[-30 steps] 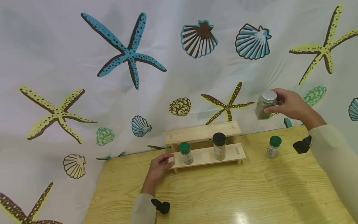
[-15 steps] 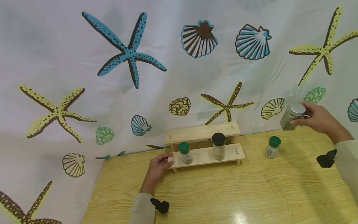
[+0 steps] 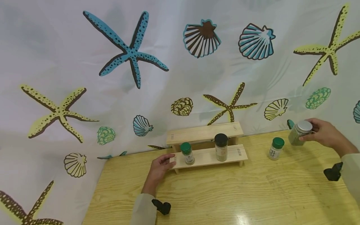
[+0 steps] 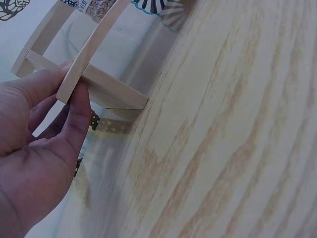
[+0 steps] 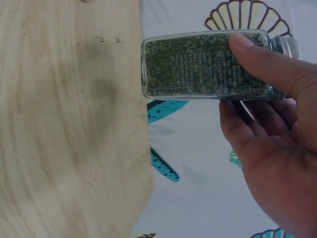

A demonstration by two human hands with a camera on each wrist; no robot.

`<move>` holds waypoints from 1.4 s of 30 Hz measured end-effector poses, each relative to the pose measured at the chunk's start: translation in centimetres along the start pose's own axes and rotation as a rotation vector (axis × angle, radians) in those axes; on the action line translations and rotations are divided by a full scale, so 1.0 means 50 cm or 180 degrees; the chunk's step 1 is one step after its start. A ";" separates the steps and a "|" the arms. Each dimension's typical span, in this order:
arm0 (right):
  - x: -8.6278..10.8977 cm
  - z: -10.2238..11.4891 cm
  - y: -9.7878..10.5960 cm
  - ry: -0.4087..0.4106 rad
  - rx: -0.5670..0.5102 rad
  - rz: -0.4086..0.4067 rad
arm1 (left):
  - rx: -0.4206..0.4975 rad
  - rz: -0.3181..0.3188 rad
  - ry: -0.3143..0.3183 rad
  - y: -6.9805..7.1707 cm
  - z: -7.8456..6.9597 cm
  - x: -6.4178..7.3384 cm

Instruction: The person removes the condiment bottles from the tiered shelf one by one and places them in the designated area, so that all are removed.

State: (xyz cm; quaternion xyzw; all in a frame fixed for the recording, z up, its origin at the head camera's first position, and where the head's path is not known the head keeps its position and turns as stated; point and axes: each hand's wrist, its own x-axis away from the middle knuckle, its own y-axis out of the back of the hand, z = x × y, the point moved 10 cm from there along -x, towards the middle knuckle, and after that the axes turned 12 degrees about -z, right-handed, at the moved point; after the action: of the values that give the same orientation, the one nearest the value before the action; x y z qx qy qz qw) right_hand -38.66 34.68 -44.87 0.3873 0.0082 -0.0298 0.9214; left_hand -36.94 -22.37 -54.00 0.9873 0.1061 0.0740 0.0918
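Note:
My left hand (image 3: 159,169) pinches the left end of the lower step of a two-tier wooden rack (image 3: 206,157); in the left wrist view, thumb and fingers clasp the edge of its board (image 4: 91,47). At the far right, my right hand (image 3: 324,133) holds a glass spice jar (image 3: 296,137) with a silver lid. Green dried herbs fill this jar (image 5: 198,67) in the right wrist view, thumb on one face and fingers behind. The jar is upright, low over the back of the table. On the lower step stand a green-capped shaker (image 3: 187,153) and a taller black-capped shaker (image 3: 221,147).
Another green-capped shaker (image 3: 275,148) stands on the wooden table (image 3: 213,193), just left of the held jar. Behind the rack, a white cloth (image 3: 174,78) printed with starfish and shells hangs along the table's back edge. The rack's upper step (image 3: 203,132) sits close against it.
My right hand has carried the herb jar rightward and then down, from in front of the cloth to low at the table's back right. The left hand keeps its grip on the rack.

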 end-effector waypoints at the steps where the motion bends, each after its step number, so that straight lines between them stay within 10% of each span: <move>1: 0.001 -0.006 -0.006 -0.0016 -0.0015 0.0045 | -0.0018 -0.0006 -0.0019 0.000 -0.002 0.002; 31: 0.023 -0.043 -0.082 0.0108 -0.0198 0.0448 | 0.0013 0.0034 -0.0066 0.000 0.002 0.000; 42: 0.017 0.040 -0.045 0.0200 -0.0227 0.0571 | 0.0071 0.0027 0.0014 0.001 -0.003 0.004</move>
State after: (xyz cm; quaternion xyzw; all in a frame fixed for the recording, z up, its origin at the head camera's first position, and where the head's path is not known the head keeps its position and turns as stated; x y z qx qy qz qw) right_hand -37.97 31.65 -45.13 0.3542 0.0035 0.0654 0.9329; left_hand -36.74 -22.36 -53.81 0.9886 0.1029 0.0754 0.0803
